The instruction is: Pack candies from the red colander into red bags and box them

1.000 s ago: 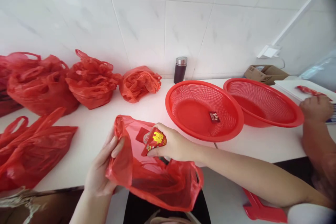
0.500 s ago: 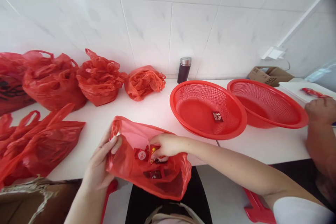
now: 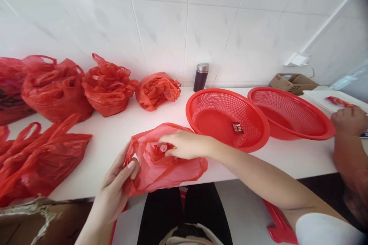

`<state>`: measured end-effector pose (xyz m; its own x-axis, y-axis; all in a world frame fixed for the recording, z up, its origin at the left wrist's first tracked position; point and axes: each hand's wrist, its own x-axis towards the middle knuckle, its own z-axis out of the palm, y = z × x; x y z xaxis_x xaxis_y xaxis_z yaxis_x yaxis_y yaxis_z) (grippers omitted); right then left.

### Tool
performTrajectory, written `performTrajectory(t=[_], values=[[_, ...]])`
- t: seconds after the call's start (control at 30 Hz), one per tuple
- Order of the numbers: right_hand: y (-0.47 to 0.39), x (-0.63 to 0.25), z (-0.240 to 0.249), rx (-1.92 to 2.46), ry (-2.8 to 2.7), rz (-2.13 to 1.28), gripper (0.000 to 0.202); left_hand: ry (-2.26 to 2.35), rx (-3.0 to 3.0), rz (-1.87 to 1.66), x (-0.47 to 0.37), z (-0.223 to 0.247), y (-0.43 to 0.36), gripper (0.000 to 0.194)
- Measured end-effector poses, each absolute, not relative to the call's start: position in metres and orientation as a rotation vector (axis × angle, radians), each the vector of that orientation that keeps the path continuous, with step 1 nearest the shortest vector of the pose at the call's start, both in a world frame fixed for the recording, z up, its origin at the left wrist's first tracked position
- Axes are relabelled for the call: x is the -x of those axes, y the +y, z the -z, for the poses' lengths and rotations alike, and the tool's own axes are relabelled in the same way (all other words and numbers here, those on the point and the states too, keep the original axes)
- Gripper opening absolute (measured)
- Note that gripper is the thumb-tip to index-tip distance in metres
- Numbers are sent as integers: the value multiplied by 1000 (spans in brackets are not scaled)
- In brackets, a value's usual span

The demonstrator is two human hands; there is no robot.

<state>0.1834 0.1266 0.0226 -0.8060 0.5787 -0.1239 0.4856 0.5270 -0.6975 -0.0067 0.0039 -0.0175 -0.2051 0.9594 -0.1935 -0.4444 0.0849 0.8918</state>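
Observation:
My left hand [image 3: 122, 178] is closed on the left edge of a thin red plastic bag [image 3: 152, 174], thumb on top. The bag's mouth gapes upward at the front edge of the table. My right hand [image 3: 184, 143] reaches into that mouth, its fingers curled around small red wrapped packets [image 3: 163, 148], one with a round pale emblem. The fingertips and the lower part of the bag's contents are partly hidden. Just beyond my right wrist stands a red perforated basket [image 3: 227, 118], with one small dark packet [image 3: 238, 128] lying in it.
A second red basket [image 3: 290, 113] stands to the right, near another person's hand [image 3: 349, 120] and a red packet [image 3: 339, 101]. Filled red bags [image 3: 57, 88] line the left. A dark flask [image 3: 201, 77] and an open carton [image 3: 293, 83] stand by the wall. A cardboard box [image 3: 43, 224] is at lower left.
The bag has moved up and farther onto the table, its mouth less wide. My right hand has risen with the packets toward the bag's far rim. The left hand keeps its hold.

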Motion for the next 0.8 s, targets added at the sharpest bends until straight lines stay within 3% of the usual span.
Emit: performTrajectory(t=[0.1,0.23,0.33,0.57,0.8], values=[[143,-223,-43,908,-2469,-1038,22,1114,-661,-1438,3,16,3,58],[179,-295,-42,1736,-2379,-546,30,1140,-705,-1438,1,14,6,58],[189,-329,-25,2023,-2314,-496,35,1173,-731,-1457,1,16,10,63],[184,-329,-3,1960,-2323,-542,27,1307,-756,-1480,21,28,13,55],[180,-288,-35,1539,-2330,-663,11,1323,-738,-1448,28,16,2,38]])
